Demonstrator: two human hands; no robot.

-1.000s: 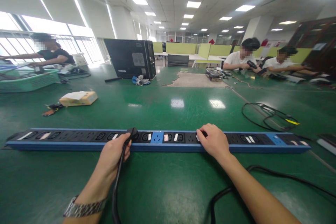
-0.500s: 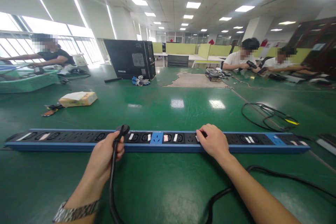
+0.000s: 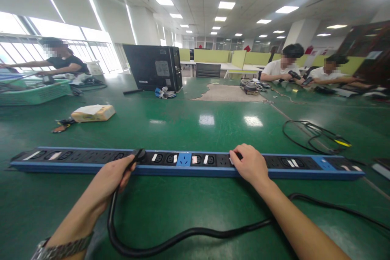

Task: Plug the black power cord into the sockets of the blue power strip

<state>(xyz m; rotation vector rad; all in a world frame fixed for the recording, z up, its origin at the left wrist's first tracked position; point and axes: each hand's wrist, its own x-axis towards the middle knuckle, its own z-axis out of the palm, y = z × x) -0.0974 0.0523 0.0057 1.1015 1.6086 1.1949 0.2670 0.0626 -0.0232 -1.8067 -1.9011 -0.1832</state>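
Note:
A long blue and black power strip (image 3: pixel 298 170) lies across the green table in front of me. My left hand (image 3: pixel 111 174) is closed on a black plug (image 3: pixel 138 155) and holds it at a socket left of the strip's middle. The plug's thick black cable (image 3: pixel 183 236) loops along the table under my arms. On the strip's right half rests my right hand (image 3: pixel 248 164), its fingers curled over the sockets and pressing down. A metal watch (image 3: pixel 57 250) is on my left wrist.
A yellow box (image 3: pixel 93 113) and small items lie at the left. A black computer case (image 3: pixel 154 67) stands behind. Loose black wires (image 3: pixel 313 135) lie at the right. A person sits by a green basket (image 3: pixel 36 93) at far left, and two people sit at far right.
My left hand carried the plug leftwards along the strip by a couple of sockets and lowered it. The cable swung out into a wide loop. My right hand stayed in place.

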